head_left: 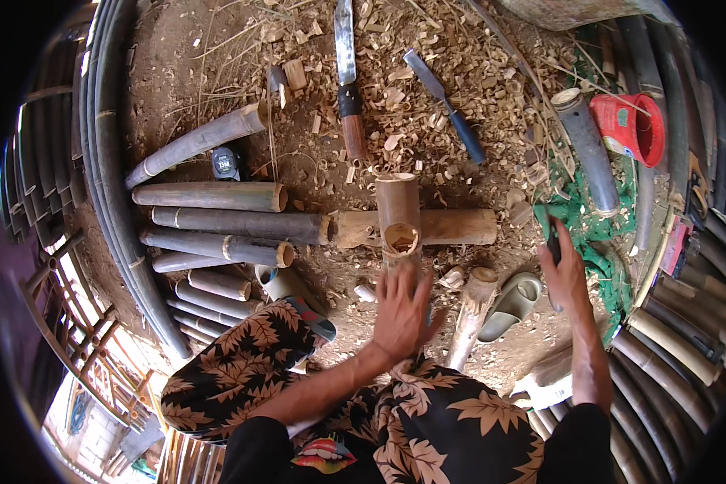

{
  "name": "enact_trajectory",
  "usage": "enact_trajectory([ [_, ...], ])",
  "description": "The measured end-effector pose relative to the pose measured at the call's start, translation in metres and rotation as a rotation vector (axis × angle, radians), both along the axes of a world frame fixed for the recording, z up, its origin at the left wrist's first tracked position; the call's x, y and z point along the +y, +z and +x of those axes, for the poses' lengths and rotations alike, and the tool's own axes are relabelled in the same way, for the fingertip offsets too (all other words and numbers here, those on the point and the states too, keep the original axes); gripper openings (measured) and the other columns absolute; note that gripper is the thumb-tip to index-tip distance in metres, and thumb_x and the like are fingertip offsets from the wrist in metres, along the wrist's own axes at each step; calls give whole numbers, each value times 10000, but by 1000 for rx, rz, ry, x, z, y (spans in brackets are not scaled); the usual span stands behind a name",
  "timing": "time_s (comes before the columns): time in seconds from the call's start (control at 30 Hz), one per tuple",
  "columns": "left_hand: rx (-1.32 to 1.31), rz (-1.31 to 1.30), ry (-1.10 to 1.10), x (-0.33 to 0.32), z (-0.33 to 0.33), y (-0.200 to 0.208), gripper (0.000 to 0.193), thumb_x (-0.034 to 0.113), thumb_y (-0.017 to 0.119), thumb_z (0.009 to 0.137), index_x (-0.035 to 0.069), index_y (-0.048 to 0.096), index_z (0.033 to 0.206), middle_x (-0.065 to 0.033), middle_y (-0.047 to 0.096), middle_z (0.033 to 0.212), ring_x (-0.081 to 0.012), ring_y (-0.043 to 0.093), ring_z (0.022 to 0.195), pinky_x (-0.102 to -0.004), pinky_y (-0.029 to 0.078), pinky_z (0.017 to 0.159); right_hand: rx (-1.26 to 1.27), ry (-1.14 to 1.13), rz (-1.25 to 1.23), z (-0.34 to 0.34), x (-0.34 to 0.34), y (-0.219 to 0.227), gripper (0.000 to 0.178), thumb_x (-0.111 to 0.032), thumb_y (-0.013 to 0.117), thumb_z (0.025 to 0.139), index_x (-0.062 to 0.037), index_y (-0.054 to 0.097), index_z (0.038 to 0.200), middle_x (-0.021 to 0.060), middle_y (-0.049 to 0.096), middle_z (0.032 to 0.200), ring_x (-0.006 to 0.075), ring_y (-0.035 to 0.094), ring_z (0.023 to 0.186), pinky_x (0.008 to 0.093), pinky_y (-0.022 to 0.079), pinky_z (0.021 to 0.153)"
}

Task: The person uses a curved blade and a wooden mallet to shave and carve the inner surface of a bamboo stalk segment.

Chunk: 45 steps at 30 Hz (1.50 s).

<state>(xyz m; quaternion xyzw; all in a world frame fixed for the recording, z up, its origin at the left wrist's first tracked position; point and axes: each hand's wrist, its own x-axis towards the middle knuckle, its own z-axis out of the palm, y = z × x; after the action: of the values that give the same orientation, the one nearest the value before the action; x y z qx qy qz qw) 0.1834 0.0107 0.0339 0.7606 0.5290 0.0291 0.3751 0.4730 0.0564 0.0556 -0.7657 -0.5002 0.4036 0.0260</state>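
In front of me a short bamboo tube (398, 200) with a notch cut into its upper side lies crosswise over another bamboo piece (460, 227). My left hand (403, 306) rests on the tube's near end and holds it, fingers laid along it. Off to the right, my right hand (565, 270) is raised and closed around a dark tool whose kind I cannot make out. Beyond the tube lie a large knife (348, 89) with a wooden handle and a chisel (448, 105) with a blue handle.
Wood shavings (411, 48) cover the ground. Several cut bamboo tubes (218, 196) lie at the left beside a tape measure (226, 164). A green sandal (512, 306) and an upright bamboo piece (472, 315) are near my right. A red bucket (629, 129) lies tipped farther right, near stacked bamboo (673, 355).
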Motion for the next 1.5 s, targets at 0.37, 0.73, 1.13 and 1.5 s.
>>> enact_trajectory([
  [0.37, -1420, -1556, 1548, 30, 49, -19, 338, 449, 466, 966, 128, 542, 1043, 14, 480, 756, -146, 494, 765, -330, 416, 767, 122, 1247, -177, -108, 95, -13, 283, -198, 633, 777, -87, 617, 1037, 97, 641, 728, 290, 664, 715, 386, 520, 608],
  [0.73, -861, -1424, 1519, 44, 30, -20, 368, 249, 462, 951, -24, 571, 731, -81, 538, 600, -186, 532, 529, -298, 447, 536, 369, 882, -478, -112, 67, -41, 242, -95, 612, 729, -68, 586, 968, 157, 657, 705, 353, 649, 647, 447, 508, 569],
  [1.13, -297, -1305, 656, 70, -15, -19, 486, 347, 459, 955, -62, 608, 740, -123, 588, 568, -188, 608, 555, -326, 483, 518, 607, 198, -269, -152, -28, -44, 332, -162, 607, 819, -48, 492, 1109, 171, 674, 780, 368, 660, 693, 431, 542, 621],
  [1.5, 95, -479, -171, 87, -77, 58, 849, 195, 719, 700, -123, 258, 1338, -241, 563, 989, -388, 607, 873, -455, 515, 753, 1777, -1245, -534, -195, -29, -11, 235, -272, 405, 990, -76, 473, 1101, 216, 539, 1265, 314, 505, 1208, 466, 356, 1044],
])
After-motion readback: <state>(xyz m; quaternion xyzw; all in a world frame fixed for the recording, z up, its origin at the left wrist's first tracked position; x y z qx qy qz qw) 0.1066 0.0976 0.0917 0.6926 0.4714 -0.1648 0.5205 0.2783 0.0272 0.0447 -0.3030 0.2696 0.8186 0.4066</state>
